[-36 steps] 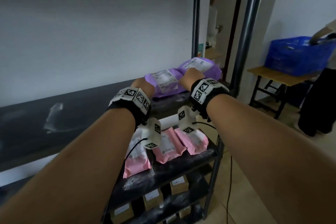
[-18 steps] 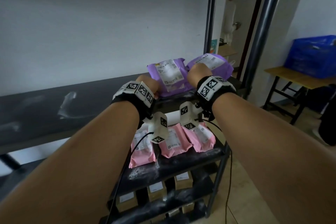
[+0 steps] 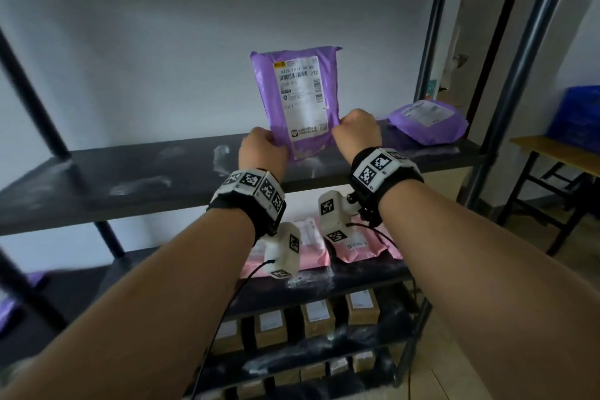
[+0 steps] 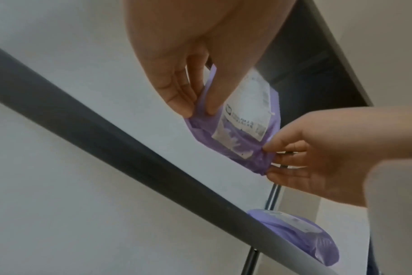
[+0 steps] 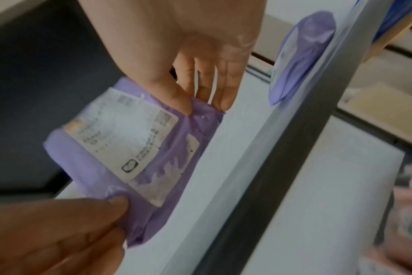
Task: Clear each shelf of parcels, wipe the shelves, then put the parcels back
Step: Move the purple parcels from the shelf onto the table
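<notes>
I'm holding a purple parcel (image 3: 300, 101) upright above the shelf (image 3: 130, 178), my left hand (image 3: 263, 153) pinching its lower left corner and my right hand (image 3: 357, 131) pinching the lower right. Its label is facing me, though the print is too blurred to read. A second parcel (image 3: 428, 120) is lying at the shelf's right end. Pink parcels (image 3: 357, 243) are sitting one shelf down, partly hidden behind my wrists. Lower still, brown boxes (image 3: 316, 318) are showing dimly. A blue crate (image 3: 578, 114) is getting cut off at the right edge.
</notes>
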`<state>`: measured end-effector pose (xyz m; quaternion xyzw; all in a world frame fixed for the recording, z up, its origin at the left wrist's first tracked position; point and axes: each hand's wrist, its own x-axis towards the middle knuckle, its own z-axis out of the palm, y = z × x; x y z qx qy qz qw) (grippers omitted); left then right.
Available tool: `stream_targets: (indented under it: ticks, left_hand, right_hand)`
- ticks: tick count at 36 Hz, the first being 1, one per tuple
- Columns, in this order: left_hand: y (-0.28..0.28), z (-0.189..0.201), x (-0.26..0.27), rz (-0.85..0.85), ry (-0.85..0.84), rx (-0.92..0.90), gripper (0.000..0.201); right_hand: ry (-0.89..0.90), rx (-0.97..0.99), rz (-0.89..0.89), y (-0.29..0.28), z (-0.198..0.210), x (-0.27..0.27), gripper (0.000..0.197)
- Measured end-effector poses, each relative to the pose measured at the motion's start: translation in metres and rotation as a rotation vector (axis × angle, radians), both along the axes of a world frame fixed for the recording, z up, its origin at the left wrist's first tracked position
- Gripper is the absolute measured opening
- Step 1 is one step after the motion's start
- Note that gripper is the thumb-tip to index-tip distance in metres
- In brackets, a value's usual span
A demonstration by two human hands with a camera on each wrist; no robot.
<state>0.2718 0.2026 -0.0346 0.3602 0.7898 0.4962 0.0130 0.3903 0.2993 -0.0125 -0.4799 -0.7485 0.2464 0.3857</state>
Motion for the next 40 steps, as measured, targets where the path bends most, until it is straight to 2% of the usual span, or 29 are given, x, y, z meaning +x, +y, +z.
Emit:
stream_targets:
  ticks: [6, 9, 13, 16, 19, 23, 28, 31, 36, 40]
  left_hand:
    - [-0.097, -0.011, -0.047, 0.100, 0.057, 0.110, 0.012]
    - [-0.148, -0.017, -0.072, 0.159, 0.066, 0.136, 0.008]
    - [-0.218, -0.028, -0.104, 0.274, 0.082, 0.150, 0.003]
    - [-0.272, -0.036, -0.122, 0.355, 0.076, 0.146, 0.005]
    - [-0.324, -0.047, -0.142, 0.447, 0.072, 0.113, 0.008]
    - [-0.386, -0.066, -0.172, 0.559, 0.028, 0.011, 0.014]
    - [-0.447, -0.093, -0.202, 0.651, -0.031, -0.080, 0.012]
    - [-0.474, -0.107, -0.218, 0.685, -0.048, -0.161, 0.002]
    - [-0.503, -0.137, -0.255, 0.731, -0.144, -0.266, 0.013]
    - [-0.510, -0.158, -0.296, 0.746, -0.222, -0.341, 0.021]
  right_hand:
    - [0.233, -0.077, 0.114, -0.096, -0.013, -0.056, 0.010]
    - [0.313, -0.102, 0.170, -0.147, -0.018, -0.085, 0.018]
    - [0.327, -0.099, 0.258, -0.212, -0.024, -0.123, 0.033]
    - [0.301, -0.054, 0.357, -0.259, -0.032, -0.151, 0.023]
    - [0.278, -0.089, 0.465, -0.303, -0.045, -0.179, 0.017]
    - [0.215, -0.142, 0.584, -0.356, -0.068, -0.215, 0.017]
    - [0.112, -0.164, 0.667, -0.409, -0.099, -0.257, 0.019]
    - [0.026, -0.172, 0.712, -0.429, -0.122, -0.283, 0.020]
    - [-0.086, -0.211, 0.739, -0.450, -0.162, -0.333, 0.022]
    - [-0.146, -0.275, 0.767, -0.460, -0.192, -0.378, 0.032]
